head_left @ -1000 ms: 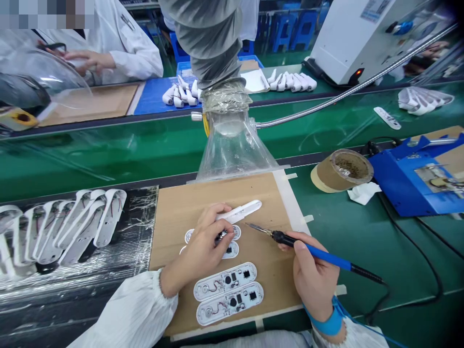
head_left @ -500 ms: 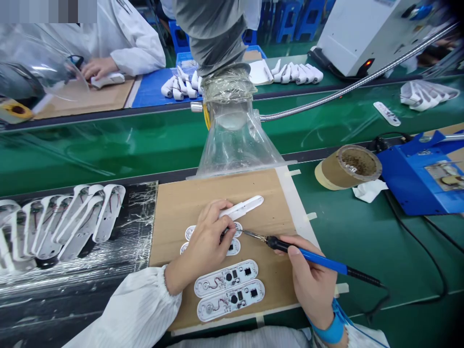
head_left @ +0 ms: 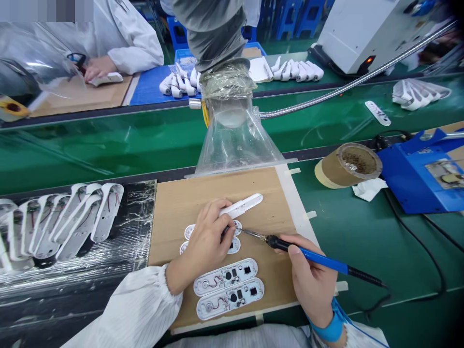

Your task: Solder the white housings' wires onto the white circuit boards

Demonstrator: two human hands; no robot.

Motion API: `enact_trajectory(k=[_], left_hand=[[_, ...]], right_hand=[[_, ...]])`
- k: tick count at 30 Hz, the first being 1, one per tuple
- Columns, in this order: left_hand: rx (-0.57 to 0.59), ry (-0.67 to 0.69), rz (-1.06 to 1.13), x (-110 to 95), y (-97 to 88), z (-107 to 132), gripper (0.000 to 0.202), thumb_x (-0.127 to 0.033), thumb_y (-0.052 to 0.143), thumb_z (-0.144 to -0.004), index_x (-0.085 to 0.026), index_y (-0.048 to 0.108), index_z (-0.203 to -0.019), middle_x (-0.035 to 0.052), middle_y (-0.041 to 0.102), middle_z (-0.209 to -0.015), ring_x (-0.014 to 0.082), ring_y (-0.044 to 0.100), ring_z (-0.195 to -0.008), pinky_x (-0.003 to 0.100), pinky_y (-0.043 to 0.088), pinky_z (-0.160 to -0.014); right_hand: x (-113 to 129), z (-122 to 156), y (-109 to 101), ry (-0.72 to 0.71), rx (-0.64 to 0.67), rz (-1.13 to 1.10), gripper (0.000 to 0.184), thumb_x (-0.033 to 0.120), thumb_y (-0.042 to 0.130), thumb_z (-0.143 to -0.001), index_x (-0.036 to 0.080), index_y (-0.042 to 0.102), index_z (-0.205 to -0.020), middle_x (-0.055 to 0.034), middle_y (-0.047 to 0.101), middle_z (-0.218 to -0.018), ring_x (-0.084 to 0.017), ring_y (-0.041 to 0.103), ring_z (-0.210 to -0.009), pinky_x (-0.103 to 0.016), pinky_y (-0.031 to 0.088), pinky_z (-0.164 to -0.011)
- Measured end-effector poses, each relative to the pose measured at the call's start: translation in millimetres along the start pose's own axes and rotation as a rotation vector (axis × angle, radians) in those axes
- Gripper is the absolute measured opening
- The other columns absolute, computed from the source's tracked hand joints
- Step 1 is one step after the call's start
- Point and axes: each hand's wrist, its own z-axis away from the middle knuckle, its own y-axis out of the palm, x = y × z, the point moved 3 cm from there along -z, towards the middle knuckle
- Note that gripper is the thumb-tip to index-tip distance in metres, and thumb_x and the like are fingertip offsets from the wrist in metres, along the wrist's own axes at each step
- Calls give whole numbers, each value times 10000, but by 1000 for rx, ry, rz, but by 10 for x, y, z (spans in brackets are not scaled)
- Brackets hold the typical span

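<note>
Soldering iron (head_left: 311, 258): blue handle, black collar, thin metal tip. I am gripping it pen-fashion in my right hand (head_left: 313, 282). It is lying nearly flat, slanting up and to the left over the right half of the wooden board (head_left: 174, 208), and its black cord is trailing off past the right edge. The tip is meeting the right end of the upper oval circuit board (head_left: 237, 225).

The upper board and the lower oval circuit board (head_left: 235, 247), both white, are lying just beside each other near the board's middle. My left hand (head_left: 206, 241) is covering most of them, fingertips pinched together at the tip. A slim white plastic shell (head_left: 244, 205) is lying just behind, pointing toward the far right corner.
</note>
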Motion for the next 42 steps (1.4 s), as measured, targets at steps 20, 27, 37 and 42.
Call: enact_trajectory(k=[20, 27, 37, 42], left_hand=[[-19, 13, -53, -14, 15, -3, 166, -125, 549, -1043, -218, 564, -907, 121, 606, -1394, 315, 588, -1328, 550, 544, -1067], [-20, 7, -45, -13, 11, 7, 167, -128, 546, -1049, -218, 564, -910, 115, 609, -1396, 306, 586, -1330, 542, 538, -1078], [-19, 21, -59, -23, 11, -5, 168, -122, 539, -1047, -218, 551, -909, 123, 604, -1384, 308, 592, -1298, 537, 544, -1050], [-17, 13, -66, -25, 15, -8, 168, -122, 541, -1042, -220, 552, -906, 125, 609, -1377, 312, 593, -1302, 543, 546, -1054]], right_hand=[[75, -35, 55, 5, 11, 15, 147, 314, 722, -997, 256, 857, -1001, -55, 867, -928, -228, 847, -766, -288, 707, -664], [73, -33, 54, 6, 13, 19, 154, 319, 716, -1002, 253, 855, -995, -56, 862, -904, -226, 841, -743, -277, 696, -629], [63, -31, 50, 6, 11, 23, 164, 335, 719, -1003, 245, 855, -994, -65, 863, -918, -235, 842, -746, -294, 701, -634], [63, -33, 50, -7, 13, 28, 146, 313, 719, -1003, 255, 853, -1008, -56, 862, -930, -225, 842, -758, -283, 699, -644]])
